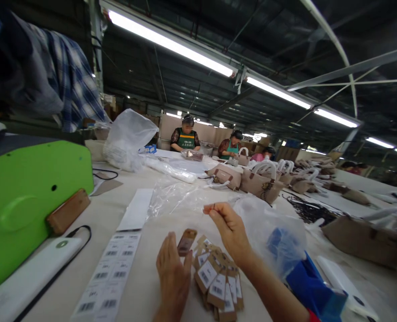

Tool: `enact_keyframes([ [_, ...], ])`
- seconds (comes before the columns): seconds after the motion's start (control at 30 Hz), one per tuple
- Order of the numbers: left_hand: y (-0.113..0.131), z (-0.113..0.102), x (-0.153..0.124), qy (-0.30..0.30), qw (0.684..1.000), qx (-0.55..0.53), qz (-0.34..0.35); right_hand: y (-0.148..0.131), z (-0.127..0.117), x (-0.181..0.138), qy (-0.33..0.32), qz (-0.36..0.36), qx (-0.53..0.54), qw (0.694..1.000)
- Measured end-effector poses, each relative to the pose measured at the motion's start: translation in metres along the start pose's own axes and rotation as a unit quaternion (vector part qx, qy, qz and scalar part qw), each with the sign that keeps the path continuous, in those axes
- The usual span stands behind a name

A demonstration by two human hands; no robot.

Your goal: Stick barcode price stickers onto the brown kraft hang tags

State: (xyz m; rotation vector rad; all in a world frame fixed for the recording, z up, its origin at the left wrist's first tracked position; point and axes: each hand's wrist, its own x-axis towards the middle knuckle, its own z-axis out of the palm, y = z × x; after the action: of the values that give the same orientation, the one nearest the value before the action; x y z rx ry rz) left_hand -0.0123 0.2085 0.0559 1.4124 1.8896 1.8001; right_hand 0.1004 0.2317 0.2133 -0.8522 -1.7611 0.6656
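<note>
My left hand (173,273) is low in the middle, its fingers stretched out and the thumb apart. A brown hang tag (187,242) is just beyond, between the thumb and the fingertips; whether they touch it is unclear. Higher and to the right, my right hand (230,228) is closed in a pinch, and whatever is in the fingertips is too small to name. Beneath the right wrist lies a fanned pile of brown tags (217,279) with white barcode stickers. Left of my left hand stretches a sheet of barcode labels (109,270).
A green machine (27,205) and a white power bank (40,264) are at left, with a brown phone-like case (68,211) leaning there. Clear plastic bags (178,197) lie ahead. Beige handbags (260,183) and a blue bin (314,284) occupy the right. Co-workers (185,138) sit across.
</note>
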Motion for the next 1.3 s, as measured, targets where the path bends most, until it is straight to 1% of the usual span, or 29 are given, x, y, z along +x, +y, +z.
enact_keyframes([
  [0.07,-0.008,-0.002,0.009,0.029,0.998,-0.002,-0.062,0.005,0.015,0.006,-0.031,-0.031,-0.008,0.999],
  [0.13,-0.017,-0.004,0.017,0.048,0.99,-0.015,-0.131,0.015,0.029,-0.002,-0.065,-0.045,-0.024,0.997],
  [0.27,-0.037,-0.011,0.03,0.087,0.961,-0.063,-0.256,0.043,0.049,-0.049,-0.156,-0.037,-0.09,0.983],
  [0.37,-0.047,-0.016,0.039,0.09,0.945,-0.088,-0.303,0.059,0.06,-0.081,-0.237,-0.025,-0.138,0.961],
  [0.43,-0.048,-0.018,0.043,0.059,0.944,-0.093,-0.31,0.064,0.067,-0.09,-0.273,-0.019,-0.171,0.946],
  [0.5,-0.043,-0.019,0.044,-0.003,0.95,-0.095,-0.296,0.067,0.075,-0.091,-0.294,-0.016,-0.205,0.934],
  [0.57,-0.036,-0.02,0.044,-0.07,0.957,-0.088,-0.269,0.068,0.082,-0.087,-0.294,-0.012,-0.239,0.925],
  [0.6,-0.033,-0.021,0.044,-0.091,0.959,-0.08,-0.254,0.068,0.085,-0.084,-0.288,-0.008,-0.256,0.923],
  [0.67,-0.028,-0.025,0.045,-0.105,0.966,-0.05,-0.232,0.068,0.091,-0.079,-0.269,0.003,-0.283,0.92],
  [0.73,-0.027,-0.031,0.048,-0.092,0.971,-0.014,-0.221,0.066,0.093,-0.077,-0.264,0.001,-0.293,0.919],
  [0.8,-0.027,-0.037,0.052,-0.073,0.974,0.021,-0.214,0.062,0.092,-0.078,-0.273,-0.02,-0.29,0.917],
  [0.87,-0.026,-0.042,0.055,-0.053,0.977,0.051,-0.202,0.055,0.087,-0.082,-0.271,-0.046,-0.285,0.918],
  [0.9,-0.025,-0.043,0.056,-0.044,0.979,0.063,-0.191,0.052,0.083,-0.085,-0.259,-0.054,-0.285,0.921],
  [0.93,-0.022,-0.043,0.055,-0.038,0.981,0.073,-0.176,0.05,0.076,-0.089,-0.239,-0.056,-0.286,0.926],
  [1.0,-0.012,-0.036,0.049,-0.042,0.987,0.083,-0.13,0.05,0.058,-0.099,-0.177,-0.043,-0.29,0.94],
  [1.07,0.002,-0.024,0.034,-0.08,0.992,0.079,-0.064,0.056,0.034,-0.114,-0.102,-0.016,-0.297,0.949],
  [1.13,0.016,-0.009,0.014,-0.145,0.987,0.068,0.01,0.067,0.004,-0.132,-0.036,0.012,-0.308,0.951],
  [1.2,0.026,0.002,-0.006,-0.205,0.974,0.065,0.067,0.078,-0.027,-0.151,0.025,0.04,-0.333,0.942],
  [1.3,0.031,0.01,-0.026,-0.249,0.96,0.069,0.105,0.091,-0.074,-0.178,0.104,0.076,-0.38,0.916],
])
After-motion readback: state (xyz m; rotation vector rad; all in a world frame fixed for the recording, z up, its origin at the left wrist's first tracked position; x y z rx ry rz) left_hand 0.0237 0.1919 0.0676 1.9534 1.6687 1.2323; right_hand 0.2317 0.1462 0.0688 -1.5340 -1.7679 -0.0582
